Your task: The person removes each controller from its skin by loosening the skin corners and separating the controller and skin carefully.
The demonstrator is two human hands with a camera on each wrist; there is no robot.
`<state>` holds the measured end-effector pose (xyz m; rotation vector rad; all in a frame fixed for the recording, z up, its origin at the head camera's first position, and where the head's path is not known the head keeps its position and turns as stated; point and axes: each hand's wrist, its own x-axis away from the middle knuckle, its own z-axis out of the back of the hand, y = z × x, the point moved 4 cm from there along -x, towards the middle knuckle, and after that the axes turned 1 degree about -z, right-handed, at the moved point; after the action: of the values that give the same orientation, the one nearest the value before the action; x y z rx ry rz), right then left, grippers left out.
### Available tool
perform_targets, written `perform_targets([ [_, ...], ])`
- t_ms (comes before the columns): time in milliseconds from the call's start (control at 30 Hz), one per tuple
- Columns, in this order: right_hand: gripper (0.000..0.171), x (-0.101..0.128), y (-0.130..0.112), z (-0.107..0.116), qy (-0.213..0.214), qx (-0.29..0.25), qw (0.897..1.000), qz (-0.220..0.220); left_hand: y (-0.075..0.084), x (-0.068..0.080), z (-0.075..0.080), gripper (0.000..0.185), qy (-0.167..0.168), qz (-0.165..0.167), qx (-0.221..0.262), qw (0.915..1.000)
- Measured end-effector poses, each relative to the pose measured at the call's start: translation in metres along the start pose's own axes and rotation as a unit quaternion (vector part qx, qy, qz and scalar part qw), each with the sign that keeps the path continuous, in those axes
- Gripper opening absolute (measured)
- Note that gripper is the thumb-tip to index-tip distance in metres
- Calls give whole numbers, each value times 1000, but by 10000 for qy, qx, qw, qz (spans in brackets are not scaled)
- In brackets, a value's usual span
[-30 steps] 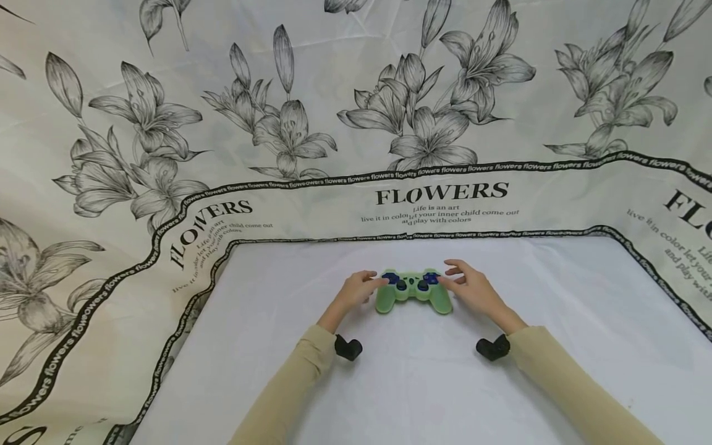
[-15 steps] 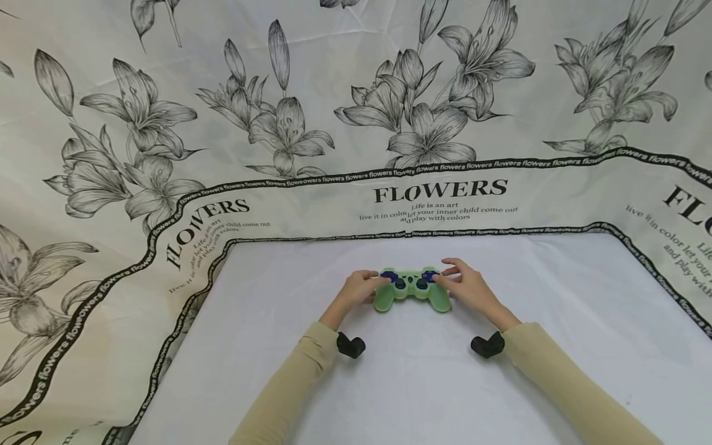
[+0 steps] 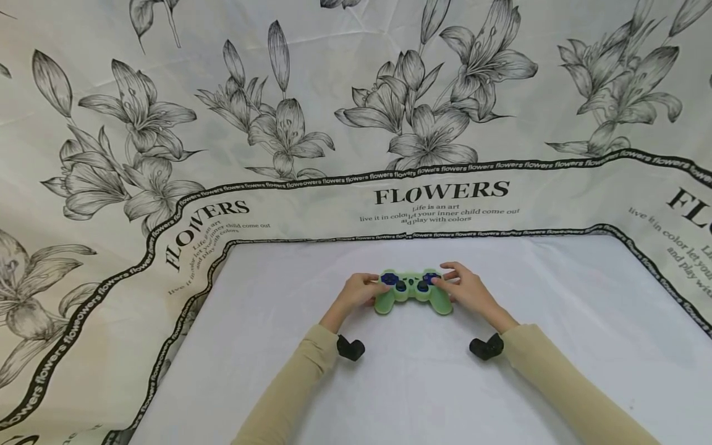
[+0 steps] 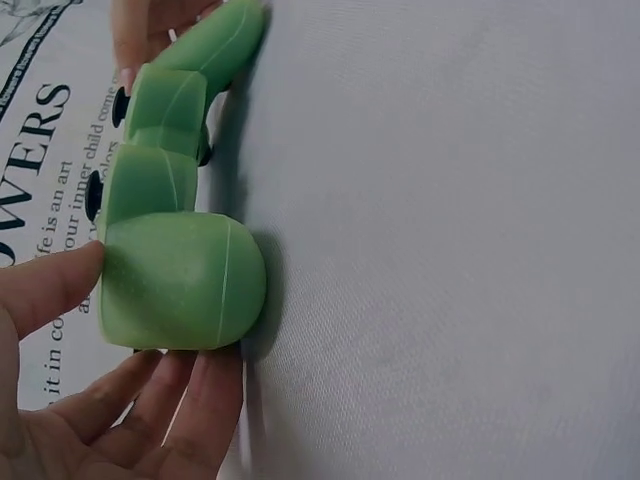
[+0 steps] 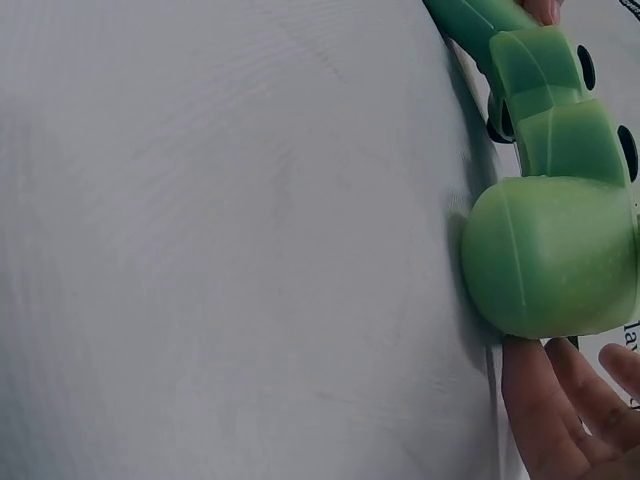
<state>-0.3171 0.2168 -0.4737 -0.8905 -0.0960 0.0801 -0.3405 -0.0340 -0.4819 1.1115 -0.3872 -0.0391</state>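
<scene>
Green controller [image 3: 411,288], right there on the white tabletop [image 3: 417,383], and we see the left hand [image 3: 356,290] pinching its left side, the right hand [image 3: 471,292] its right! Wrist views give us fingertips against its handles' outer sides; only the head view shows us its blue buttons [image 3: 389,279]. Beyond it rises flower-printed cloth [image 3: 311,204].

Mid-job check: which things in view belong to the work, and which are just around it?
Part of the work:
green game controller
left hand, holding its left side
right hand, holding its right side

Just around it:
white tabletop
floral cloth behind
black device at each wrist, worn rather than lying about
</scene>
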Motion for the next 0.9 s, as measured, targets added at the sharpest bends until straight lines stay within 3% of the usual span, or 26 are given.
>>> perform_targets([
  [500,71,-5,4,-2,-706,-270,9958,-507,-12,-12,2,57,-319,149,489,9982],
  [900,72,-7,5,-2,-1062,-366,9889,-974,-14,-13,-1,56,-278,520,713,9957],
])
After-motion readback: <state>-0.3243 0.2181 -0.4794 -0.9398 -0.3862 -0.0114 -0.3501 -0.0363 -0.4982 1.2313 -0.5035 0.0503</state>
